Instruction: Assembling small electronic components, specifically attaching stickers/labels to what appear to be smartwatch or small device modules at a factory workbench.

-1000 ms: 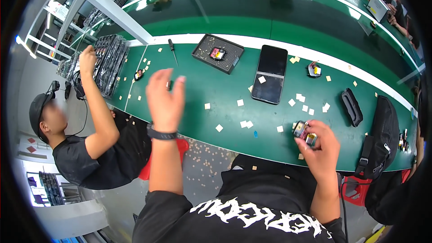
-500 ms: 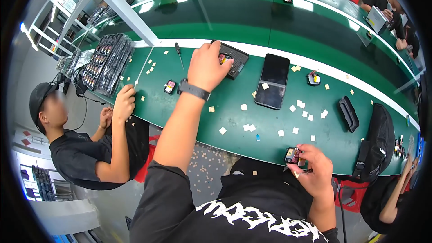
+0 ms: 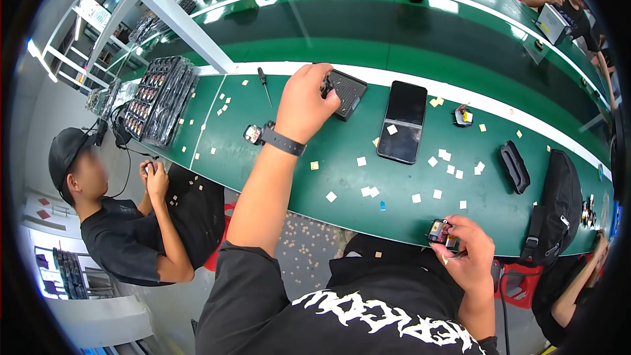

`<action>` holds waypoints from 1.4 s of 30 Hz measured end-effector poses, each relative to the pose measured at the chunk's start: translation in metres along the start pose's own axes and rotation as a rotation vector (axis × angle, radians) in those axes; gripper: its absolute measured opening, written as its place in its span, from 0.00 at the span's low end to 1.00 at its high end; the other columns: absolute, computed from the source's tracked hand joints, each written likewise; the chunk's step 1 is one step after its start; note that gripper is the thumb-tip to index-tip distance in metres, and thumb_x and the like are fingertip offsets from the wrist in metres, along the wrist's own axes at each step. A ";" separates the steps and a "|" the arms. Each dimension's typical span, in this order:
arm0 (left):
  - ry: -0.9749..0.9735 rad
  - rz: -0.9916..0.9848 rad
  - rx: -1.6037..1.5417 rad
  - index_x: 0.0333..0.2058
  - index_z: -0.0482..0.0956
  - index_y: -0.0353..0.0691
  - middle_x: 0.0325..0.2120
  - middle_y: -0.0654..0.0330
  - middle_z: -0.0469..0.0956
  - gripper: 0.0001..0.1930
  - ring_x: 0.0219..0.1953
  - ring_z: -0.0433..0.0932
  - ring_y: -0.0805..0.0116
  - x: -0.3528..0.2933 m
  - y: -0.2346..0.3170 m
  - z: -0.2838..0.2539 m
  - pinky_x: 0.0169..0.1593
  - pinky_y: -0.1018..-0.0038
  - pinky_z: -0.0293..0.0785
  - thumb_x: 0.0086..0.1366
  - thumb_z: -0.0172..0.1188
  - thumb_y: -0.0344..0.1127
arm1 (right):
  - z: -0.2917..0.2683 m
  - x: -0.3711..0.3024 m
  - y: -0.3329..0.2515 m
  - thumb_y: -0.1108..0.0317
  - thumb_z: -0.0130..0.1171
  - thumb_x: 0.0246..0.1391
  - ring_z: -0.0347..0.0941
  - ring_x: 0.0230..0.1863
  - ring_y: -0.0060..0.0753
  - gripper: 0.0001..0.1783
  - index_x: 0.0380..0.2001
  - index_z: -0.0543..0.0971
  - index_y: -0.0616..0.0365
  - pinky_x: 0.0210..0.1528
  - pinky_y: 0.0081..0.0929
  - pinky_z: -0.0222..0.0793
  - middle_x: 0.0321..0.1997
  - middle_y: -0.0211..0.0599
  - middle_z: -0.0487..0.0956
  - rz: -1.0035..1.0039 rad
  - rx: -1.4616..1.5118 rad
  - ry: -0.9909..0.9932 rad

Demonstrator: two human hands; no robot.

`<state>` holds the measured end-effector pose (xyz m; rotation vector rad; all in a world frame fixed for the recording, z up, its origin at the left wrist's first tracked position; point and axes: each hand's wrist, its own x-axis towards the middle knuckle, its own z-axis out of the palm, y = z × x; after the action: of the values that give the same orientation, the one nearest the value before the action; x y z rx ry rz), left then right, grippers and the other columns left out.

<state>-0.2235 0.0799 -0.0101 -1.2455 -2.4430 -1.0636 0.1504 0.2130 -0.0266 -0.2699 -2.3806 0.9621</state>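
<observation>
My left hand [image 3: 305,102] reaches to the far edge of the bench, its fingers closed round a small black case [image 3: 327,85], mostly hidden by the hand. It is beside a black mesh-textured tray [image 3: 350,92]. At the near edge, my right hand [image 3: 468,250] grips a small open electronic device [image 3: 440,231], a black housing with a reddish circuit board inside. A similar small device [image 3: 252,134] lies near my left wrist, and another with a yellow-white patch [image 3: 463,116] lies farther right.
A dark folding phone [image 3: 401,121], scattered pale squares [image 3: 416,198], an open black case [image 3: 514,167] and a black bag [image 3: 552,207] lie on the green bench [image 3: 328,223]. A screwdriver [image 3: 263,84] and stacked device trays [image 3: 161,100] are leftward. A co-worker [image 3: 131,213] sits at left.
My left hand stays by the tray; the reddish board seen there earlier is now out of sight. The co-worker at left has drawn a raised hand back from the bench, bringing both hands together.
</observation>
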 end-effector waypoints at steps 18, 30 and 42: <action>-0.164 -0.048 0.231 0.51 0.79 0.36 0.46 0.51 0.79 0.23 0.48 0.78 0.51 -0.075 -0.028 -0.054 0.54 0.62 0.74 0.57 0.68 0.35 | 0.000 -0.006 0.016 0.78 0.79 0.32 0.71 0.22 0.22 0.26 0.36 0.76 0.60 0.16 0.18 0.61 0.46 0.46 0.82 0.044 -0.009 0.037; -0.278 -0.287 -0.105 0.50 0.76 0.33 0.44 0.51 0.78 0.23 0.49 0.79 0.57 -0.074 -0.018 -0.050 0.52 0.66 0.78 0.55 0.67 0.30 | 0.004 -0.009 0.012 0.80 0.78 0.32 0.67 0.20 0.17 0.26 0.36 0.75 0.59 0.16 0.16 0.58 0.47 0.45 0.82 0.052 0.010 0.049; -0.237 -0.493 -1.909 0.63 0.64 0.27 0.61 0.38 0.66 0.30 0.61 0.70 0.34 -0.130 0.083 -0.044 0.53 0.63 0.85 0.63 0.61 0.25 | 0.008 -0.012 0.013 0.80 0.77 0.34 0.56 0.16 0.13 0.25 0.37 0.76 0.61 0.18 0.14 0.55 0.48 0.46 0.82 0.085 0.042 0.042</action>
<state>-0.0840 0.0009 0.0032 -0.7912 -1.1735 -3.8021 0.1557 0.2133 -0.0453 -0.3738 -2.3243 1.0342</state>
